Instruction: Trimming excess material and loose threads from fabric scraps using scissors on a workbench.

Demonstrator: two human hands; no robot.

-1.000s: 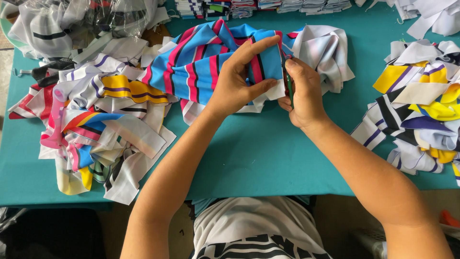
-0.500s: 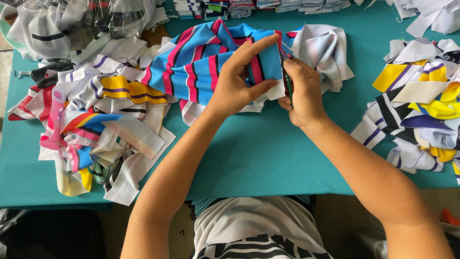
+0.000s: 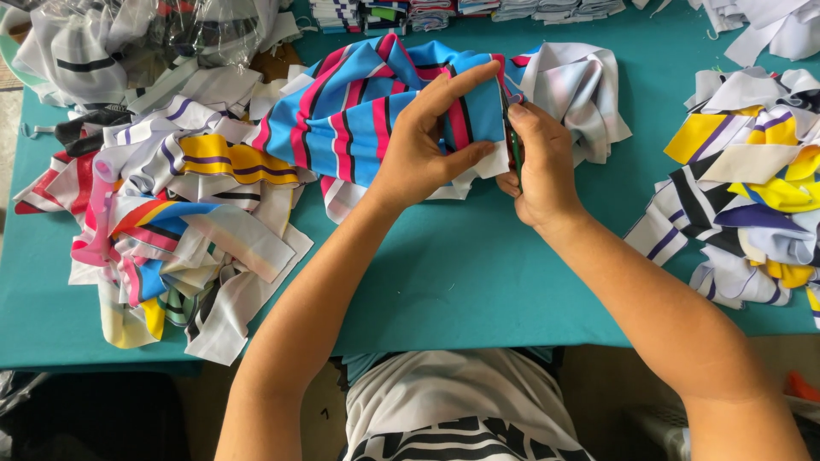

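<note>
My left hand [image 3: 424, 141] grips a blue fabric piece [image 3: 359, 107] with pink and black stripes, thumb under its right edge and fingers spread over the top. My right hand [image 3: 540, 166] is closed around a small dark tool with a green handle [image 3: 516, 158], held against that same right edge of the fabric. The tool is mostly hidden inside my fist. Both hands hover just above the teal table [image 3: 461, 265], near its middle back.
A heap of striped fabric strips [image 3: 171, 222] covers the left of the table. Another pile of yellow, white and purple pieces [image 3: 752, 188] lies at the right. White fabric [image 3: 576, 85] sits behind my right hand. Clear plastic bags [image 3: 128, 34] and folded stacks [image 3: 410, 13] line the far edge.
</note>
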